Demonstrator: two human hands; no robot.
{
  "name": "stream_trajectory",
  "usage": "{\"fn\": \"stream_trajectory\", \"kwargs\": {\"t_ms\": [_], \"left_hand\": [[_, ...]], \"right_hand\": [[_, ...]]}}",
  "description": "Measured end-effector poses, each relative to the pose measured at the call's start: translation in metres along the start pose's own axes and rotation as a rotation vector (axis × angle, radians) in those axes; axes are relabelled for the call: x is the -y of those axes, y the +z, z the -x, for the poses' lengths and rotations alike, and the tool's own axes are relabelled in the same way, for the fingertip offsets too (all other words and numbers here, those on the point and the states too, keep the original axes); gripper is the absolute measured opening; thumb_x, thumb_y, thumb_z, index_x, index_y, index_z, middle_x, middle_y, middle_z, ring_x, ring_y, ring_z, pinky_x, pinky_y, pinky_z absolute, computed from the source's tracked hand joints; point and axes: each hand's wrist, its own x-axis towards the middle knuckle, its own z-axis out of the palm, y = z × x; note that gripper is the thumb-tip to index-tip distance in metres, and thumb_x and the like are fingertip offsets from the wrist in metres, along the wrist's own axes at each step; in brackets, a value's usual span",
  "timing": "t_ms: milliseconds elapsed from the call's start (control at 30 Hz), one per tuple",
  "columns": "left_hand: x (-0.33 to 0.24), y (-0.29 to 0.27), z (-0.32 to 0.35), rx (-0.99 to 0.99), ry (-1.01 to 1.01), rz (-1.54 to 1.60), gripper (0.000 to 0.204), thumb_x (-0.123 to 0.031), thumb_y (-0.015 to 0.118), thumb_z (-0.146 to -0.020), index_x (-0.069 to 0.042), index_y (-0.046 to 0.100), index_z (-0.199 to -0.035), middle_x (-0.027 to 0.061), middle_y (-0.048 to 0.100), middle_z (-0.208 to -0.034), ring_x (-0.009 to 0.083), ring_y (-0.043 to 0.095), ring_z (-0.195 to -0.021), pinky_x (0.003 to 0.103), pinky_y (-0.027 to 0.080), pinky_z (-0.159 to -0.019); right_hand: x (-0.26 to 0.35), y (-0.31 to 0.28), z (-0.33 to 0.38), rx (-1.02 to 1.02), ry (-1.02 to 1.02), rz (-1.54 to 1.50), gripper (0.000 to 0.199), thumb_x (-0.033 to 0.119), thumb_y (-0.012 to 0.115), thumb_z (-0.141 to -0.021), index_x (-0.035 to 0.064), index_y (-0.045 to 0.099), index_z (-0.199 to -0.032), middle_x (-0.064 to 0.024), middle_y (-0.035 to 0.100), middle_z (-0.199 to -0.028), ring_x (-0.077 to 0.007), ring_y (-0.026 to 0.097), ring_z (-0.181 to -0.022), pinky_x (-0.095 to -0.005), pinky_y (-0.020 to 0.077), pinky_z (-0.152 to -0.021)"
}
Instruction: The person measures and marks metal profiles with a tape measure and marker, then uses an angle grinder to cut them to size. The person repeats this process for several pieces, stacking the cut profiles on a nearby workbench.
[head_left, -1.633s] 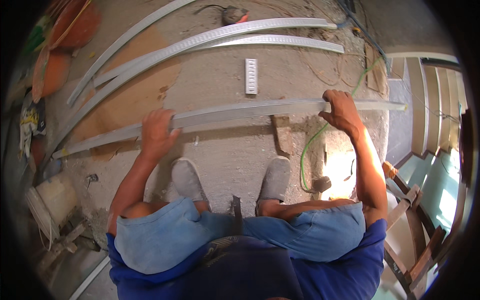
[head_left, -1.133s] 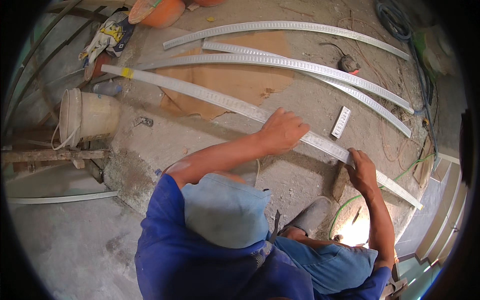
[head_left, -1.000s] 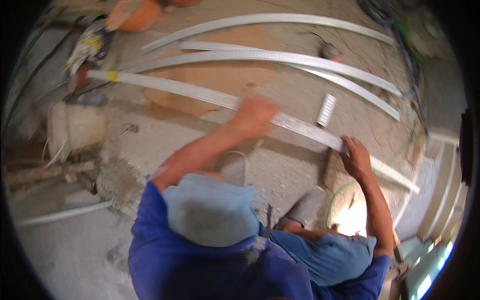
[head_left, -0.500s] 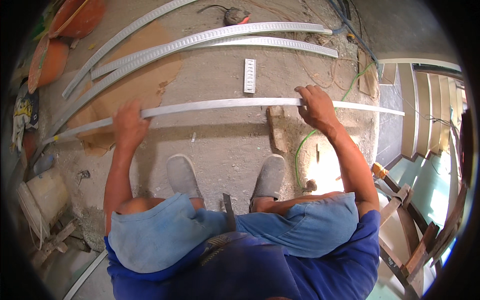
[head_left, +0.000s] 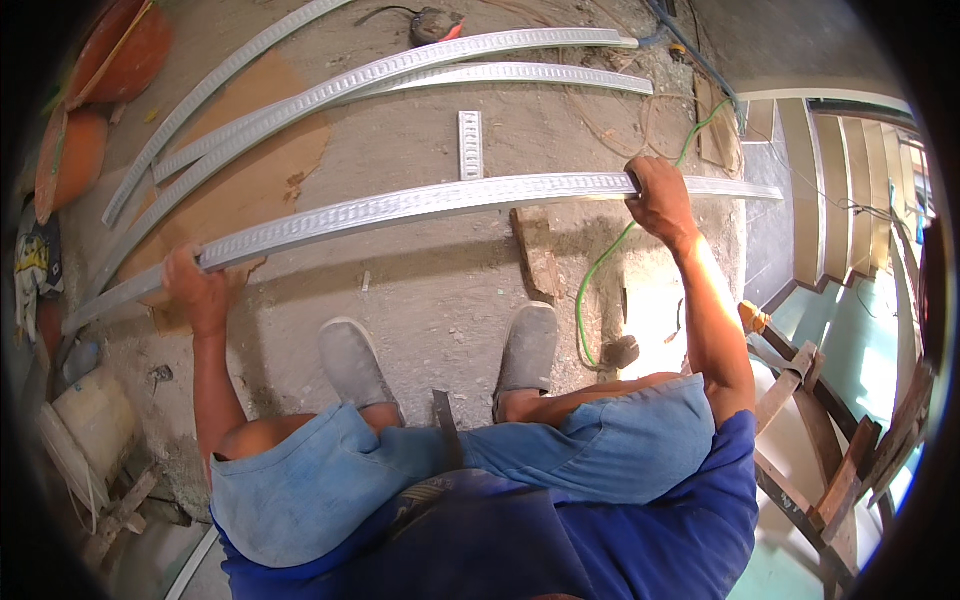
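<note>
I hold a long pale moulded strip (head_left: 420, 205) with a ribbed relief pattern, lifted crosswise above the concrete floor in front of my feet. My left hand (head_left: 192, 285) grips it near its left part, fingers wrapped around. My right hand (head_left: 655, 195) grips it near its right end, which sticks out a little past the hand. My two grey shoes (head_left: 350, 360) stand below the strip.
Several more long moulded strips (head_left: 400, 75) and a short piece (head_left: 470, 145) lie on the floor ahead. A green cable (head_left: 600, 270) loops at the right, orange bowls (head_left: 110, 50) at the far left, a bucket (head_left: 85, 415) at lower left, wooden frames (head_left: 830, 470) at right.
The strip has come up off the floor with both hands on it. My left hand slid outward to the left along it, my right hand further right.
</note>
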Motion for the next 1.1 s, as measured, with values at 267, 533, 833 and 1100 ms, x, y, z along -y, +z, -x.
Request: {"fn": "stream_trajectory", "kwargs": {"t_ms": [267,533,833,1100], "left_hand": [[0.017,-0.006,0.006,0.065,-0.005,-0.177,0.048,-0.002,0.067,-0.073,-0.004,0.058,-0.120,0.0171,0.060,-0.110,0.0383,0.053,-0.113,0.052,0.034,-0.104],[0.001,-0.007,0.007,0.143,0.089,-0.223,0.053,-0.001,0.065,-0.070,-0.005,0.059,-0.123,0.0160,0.060,-0.115,0.0388,0.053,-0.114,0.051,0.037,-0.102],[-0.151,-0.018,-0.018,0.373,0.344,0.208,0.049,-0.010,0.074,-0.068,-0.004,0.060,-0.115,0.0161,0.061,-0.109,0.0366,0.056,-0.105,0.049,0.039,-0.096],[-0.109,-0.017,-0.009,0.279,0.322,0.194,0.045,-0.005,0.070,-0.068,-0.005,0.060,-0.112,0.0158,0.061,-0.111,0.0373,0.055,-0.103,0.048,0.039,-0.092]], "right_hand": [[-0.017,0.011,0.020,-0.134,0.038,0.045,0.020,0.013,0.074,-0.069,0.0124,0.059,-0.083,-0.0064,0.056,-0.086,-0.0302,0.055,-0.090,-0.0429,0.0396,-0.078],[0.008,0.015,0.015,-0.352,-0.009,0.063,0.027,0.017,0.077,-0.065,0.0136,0.055,-0.082,-0.0049,0.054,-0.080,-0.0281,0.055,-0.083,-0.0421,0.0367,-0.076],[0.081,0.011,-0.003,-0.287,-0.091,-0.009,0.023,0.017,0.072,-0.069,0.0144,0.056,-0.086,-0.0049,0.053,-0.081,-0.0258,0.055,-0.083,-0.0404,0.0366,-0.076],[-0.003,0.001,0.016,-0.209,0.027,0.111,0.025,0.013,0.067,-0.074,0.0127,0.059,-0.097,-0.0064,0.057,-0.086,-0.0283,0.057,-0.090,-0.0421,0.0388,-0.082]]}}
